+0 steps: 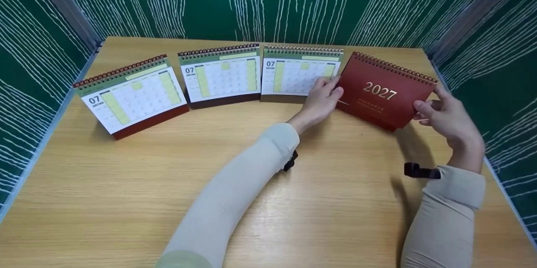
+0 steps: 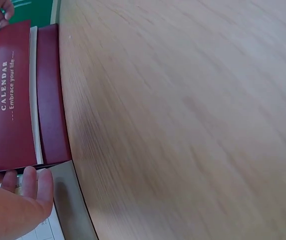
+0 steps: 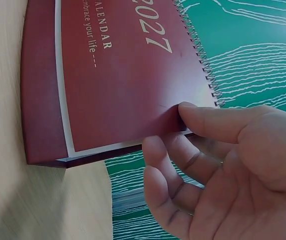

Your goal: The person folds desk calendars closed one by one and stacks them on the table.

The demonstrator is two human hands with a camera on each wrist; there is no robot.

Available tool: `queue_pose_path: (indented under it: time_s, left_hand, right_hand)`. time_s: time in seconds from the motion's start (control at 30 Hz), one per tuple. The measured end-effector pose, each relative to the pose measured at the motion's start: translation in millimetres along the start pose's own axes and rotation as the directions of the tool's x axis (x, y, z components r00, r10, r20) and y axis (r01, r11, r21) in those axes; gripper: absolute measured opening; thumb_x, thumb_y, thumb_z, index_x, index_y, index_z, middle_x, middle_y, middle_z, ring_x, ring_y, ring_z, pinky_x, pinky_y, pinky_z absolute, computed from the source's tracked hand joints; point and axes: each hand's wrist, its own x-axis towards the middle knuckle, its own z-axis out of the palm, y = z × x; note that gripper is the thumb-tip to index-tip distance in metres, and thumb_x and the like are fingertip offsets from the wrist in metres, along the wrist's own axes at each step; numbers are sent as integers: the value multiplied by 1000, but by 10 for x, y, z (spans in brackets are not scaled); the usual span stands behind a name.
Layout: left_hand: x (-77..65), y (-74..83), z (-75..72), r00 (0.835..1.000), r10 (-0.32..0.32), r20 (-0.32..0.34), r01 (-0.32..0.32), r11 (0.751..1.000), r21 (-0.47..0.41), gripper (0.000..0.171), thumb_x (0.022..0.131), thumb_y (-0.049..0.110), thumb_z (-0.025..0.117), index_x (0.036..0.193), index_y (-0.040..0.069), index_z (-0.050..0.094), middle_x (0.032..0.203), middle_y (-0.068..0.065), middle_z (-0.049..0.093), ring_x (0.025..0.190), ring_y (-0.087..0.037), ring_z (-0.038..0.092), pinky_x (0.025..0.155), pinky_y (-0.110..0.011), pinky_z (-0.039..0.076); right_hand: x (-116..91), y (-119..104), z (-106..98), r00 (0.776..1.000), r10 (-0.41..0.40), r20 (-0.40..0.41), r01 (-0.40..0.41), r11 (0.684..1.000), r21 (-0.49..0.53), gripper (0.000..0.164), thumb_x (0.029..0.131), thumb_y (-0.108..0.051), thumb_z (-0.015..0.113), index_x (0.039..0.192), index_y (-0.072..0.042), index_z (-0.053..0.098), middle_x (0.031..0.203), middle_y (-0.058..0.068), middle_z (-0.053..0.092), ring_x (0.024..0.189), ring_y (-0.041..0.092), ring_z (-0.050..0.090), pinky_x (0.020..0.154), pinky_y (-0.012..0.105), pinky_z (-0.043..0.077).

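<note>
On table, gold-lettered red calendar, right fingers pinching it, left fingers, hold unclear

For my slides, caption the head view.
Right hand pinches a red 2027 calendar, left hand at its edge, beside three calendars showing 07.

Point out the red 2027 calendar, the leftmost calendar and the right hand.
Red 2027 calendar (image 1: 379, 88): head view, middle of its front cover.
Leftmost calendar (image 1: 137, 99): head view, middle of its page marked 07.
Right hand (image 3: 242, 172): right wrist view, on the palm side.
</note>
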Motion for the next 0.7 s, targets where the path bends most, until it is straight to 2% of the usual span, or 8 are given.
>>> queue_pose_path:
  time_s: [0.23,0.4,0.57,0.7]
  left_hand:
    - [-12,8,7,1000,-22,-1,22,1000,12,54,114,34,45,166,21,39,142,0,47,127,-9,46,110,-20,37]
    - [-3,7,6,1000,-20,-9,20,999,29,53,114,33,45,166,20,39,140,1,47,125,-9,46,107,-19,38]
    - [-5,6,18,1000,2,-15,-1,999,44,53,114,30,47,165,18,41,139,0,48,123,-9,46,105,-19,38]
    - [-7,8,43,1000,4,-7,-4,1000,26,54,113,29,50,165,17,42,144,-1,49,129,-9,48,108,-18,38]
  right_hand:
    - [-21,-8,22,1000,11,-28,-11,999,-34,83,103,-54,60,172,-30,19,134,3,51,109,19,57,83,19,57]
    - [-20,-19,7,998,40,-58,-41,999,-20,86,102,-60,56,172,-26,19,149,14,40,118,22,48,84,14,55]
    - [12,-32,22,993,62,-98,-60,998,30,80,103,-59,53,170,-24,27,138,1,49,117,17,51,84,11,54]
    - [27,-19,39,990,75,-119,-68,995,67,76,103,-56,54,169,-27,30,131,-7,53,114,15,56,83,11,55]
